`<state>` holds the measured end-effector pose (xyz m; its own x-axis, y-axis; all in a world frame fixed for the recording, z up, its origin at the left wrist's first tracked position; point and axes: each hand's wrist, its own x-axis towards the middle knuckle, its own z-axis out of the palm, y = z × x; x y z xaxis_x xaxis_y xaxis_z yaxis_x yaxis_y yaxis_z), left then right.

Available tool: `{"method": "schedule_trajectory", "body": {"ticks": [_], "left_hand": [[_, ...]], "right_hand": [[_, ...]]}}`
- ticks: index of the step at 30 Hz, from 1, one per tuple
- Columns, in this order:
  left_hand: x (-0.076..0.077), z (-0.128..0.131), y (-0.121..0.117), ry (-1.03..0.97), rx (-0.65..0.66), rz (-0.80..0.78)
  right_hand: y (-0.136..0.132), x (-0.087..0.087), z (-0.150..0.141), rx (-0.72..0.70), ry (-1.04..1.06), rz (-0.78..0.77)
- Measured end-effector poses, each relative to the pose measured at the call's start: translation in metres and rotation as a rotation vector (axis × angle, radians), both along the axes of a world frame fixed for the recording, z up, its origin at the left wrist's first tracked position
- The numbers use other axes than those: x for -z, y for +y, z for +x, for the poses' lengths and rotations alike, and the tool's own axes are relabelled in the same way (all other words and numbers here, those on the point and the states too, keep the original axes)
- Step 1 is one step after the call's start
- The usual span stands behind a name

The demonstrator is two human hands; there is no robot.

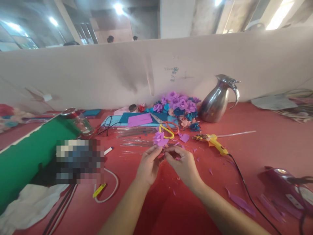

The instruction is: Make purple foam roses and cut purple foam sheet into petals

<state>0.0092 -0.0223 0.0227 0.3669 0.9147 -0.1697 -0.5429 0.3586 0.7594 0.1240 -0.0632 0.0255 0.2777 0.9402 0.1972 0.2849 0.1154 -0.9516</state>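
A purple paper flower stands upright between the fingertips of my left hand, which is closed on its base. My right hand meets it from the other side, thumb and forefinger pinched just under the bloom. Whatever those fingers hold is hidden. Right behind the flower lie scissors with yellow and orange handles. Purple paper pieces and scraps are scattered near my right hand. Thin wires lie just beyond my left hand. Farther right rests a yellow glue gun with a glue stick in it.
Finished paper flowers are heaped by the wall, beside a steel jug. A purple sheet tops blue sheets, near eyeglasses. At left are a glass jar, a green board and a white cable. The glue gun's black cord runs right.
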Motion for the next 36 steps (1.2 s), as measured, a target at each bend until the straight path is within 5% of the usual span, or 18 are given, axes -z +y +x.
{"method": "schedule_trajectory", "body": {"ticks": [19,27,36], "left_hand": [[0.002,0.0044,-0.0016,0.0,-0.082,-0.002],[-0.0005,0.0018,-0.0025,0.068,0.047,0.066],[0.0074,0.001,0.0025,0.007,-0.03,-0.045]], "right_hand": [[-0.0009,0.0019,-0.0048,-0.008,-0.1,0.13],[0.0012,-0.001,-0.0027,-0.05,0.225,-0.011],[0.0039,0.003,-0.0035,-0.073,0.32,-0.018]]}}
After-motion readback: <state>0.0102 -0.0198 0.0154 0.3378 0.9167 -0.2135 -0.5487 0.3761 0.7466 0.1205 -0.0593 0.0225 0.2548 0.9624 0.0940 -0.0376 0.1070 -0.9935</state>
